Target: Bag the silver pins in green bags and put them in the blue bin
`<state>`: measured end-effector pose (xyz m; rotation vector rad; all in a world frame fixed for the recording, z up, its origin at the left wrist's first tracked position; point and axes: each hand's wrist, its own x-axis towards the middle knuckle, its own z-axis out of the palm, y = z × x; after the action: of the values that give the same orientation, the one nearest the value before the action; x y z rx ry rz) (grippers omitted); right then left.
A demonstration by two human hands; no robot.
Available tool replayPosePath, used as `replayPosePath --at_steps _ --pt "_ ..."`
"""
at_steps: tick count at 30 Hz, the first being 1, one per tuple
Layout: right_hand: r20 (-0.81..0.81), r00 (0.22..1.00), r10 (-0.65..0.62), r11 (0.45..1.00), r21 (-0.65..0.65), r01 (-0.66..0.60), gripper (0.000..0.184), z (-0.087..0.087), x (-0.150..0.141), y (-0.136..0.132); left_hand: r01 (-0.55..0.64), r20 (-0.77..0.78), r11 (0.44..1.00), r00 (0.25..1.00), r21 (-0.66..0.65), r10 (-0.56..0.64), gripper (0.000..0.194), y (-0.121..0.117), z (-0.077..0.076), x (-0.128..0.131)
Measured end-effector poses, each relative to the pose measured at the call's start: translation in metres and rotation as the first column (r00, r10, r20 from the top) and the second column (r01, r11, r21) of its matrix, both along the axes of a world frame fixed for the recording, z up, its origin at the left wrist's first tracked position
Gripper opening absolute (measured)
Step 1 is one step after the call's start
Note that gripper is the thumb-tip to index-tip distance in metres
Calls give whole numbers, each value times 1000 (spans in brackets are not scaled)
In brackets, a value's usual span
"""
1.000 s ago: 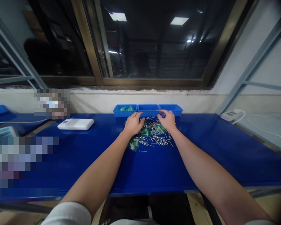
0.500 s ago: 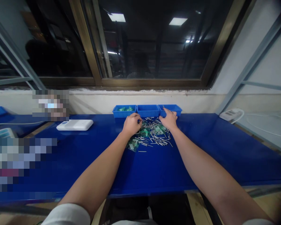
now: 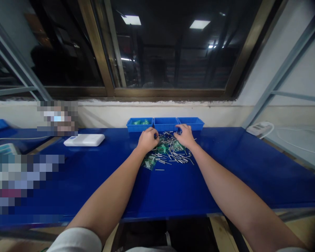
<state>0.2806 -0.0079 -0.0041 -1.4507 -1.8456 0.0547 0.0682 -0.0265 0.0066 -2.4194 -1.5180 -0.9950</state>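
Note:
Several loose nails or screws (image 3: 179, 156) lie in a silvery heap on the blue table, mixed with small clear-and-green packets (image 3: 149, 162). My left hand (image 3: 148, 139) rests at the heap's left side with its fingers curled together; what they hold, if anything, is hidden. Over the far right of the heap is my right hand (image 3: 185, 135), thumb and fingers apart, with nothing visible between them. Just behind the hands stand three joined blue bins: the left bin (image 3: 129, 126) contains green packets, and the middle bin (image 3: 165, 126) and right bin (image 3: 198, 126) are beside it.
A white box-shaped device (image 3: 84, 140) lies left on the table (image 3: 173, 196). Farther left is a blurred-out patch. At the right edge sit a white power strip (image 3: 257, 128) and its cable. Window and wall rise behind the bins; metal frame posts (image 3: 280, 70) flank the table.
My right hand has come back from the right bin, moving left and nearer to me over the heap. My left hand has stayed in place.

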Motion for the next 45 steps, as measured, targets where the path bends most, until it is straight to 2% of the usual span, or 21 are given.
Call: replayPosePath --at_steps 2,4,8,12,19,26,30,33,38,42,45 --pt "74 993 97 995 -39 -94 41 1 -6 -4 -26 -16 998 1000 -50 25 16 -1 -1 1" --pt "154 977 150 986 -96 -136 49 0 -12 -8 -5 -37 994 999 -106 1 28 0 -3 1" --pt "257 954 154 975 -194 -105 59 -1 -20 -13 82 -117 982 988 -172 -103 44 3 -11 0" --pt "305 937 172 965 -245 -98 52 -2 -22 -14 88 -167 974 978 -210 -125 45 4 -12 1" --pt "315 926 207 969 -196 -150 25 2 -28 -19 60 -189 973 977 -224 -104 46 0 -8 2" --pt "268 940 211 974 -140 -179 20 2 -29 -18 78 -163 971 980 -225 -116 44 2 -10 1" --pt "153 960 236 972 -51 -231 16 3 -29 -17 100 -156 969 978 -224 -137 44 2 -9 2" --pt "-36 959 282 959 7 -282 16 6 -29 -18 118 -163 976 976 -182 -148 41 -2 -6 4" --pt "-411 838 358 919 -4 -395 17 6 -29 -16 163 -143 981 974 -106 -177 31 -8 4 8" --pt "-534 766 358 902 -13 -431 17 5 -29 -12 203 -88 977 974 -57 -208 26 -5 5 8" --pt "-569 742 355 897 -17 -442 18 6 -29 -12 216 -31 976 976 -14 -217 25 -2 4 7"
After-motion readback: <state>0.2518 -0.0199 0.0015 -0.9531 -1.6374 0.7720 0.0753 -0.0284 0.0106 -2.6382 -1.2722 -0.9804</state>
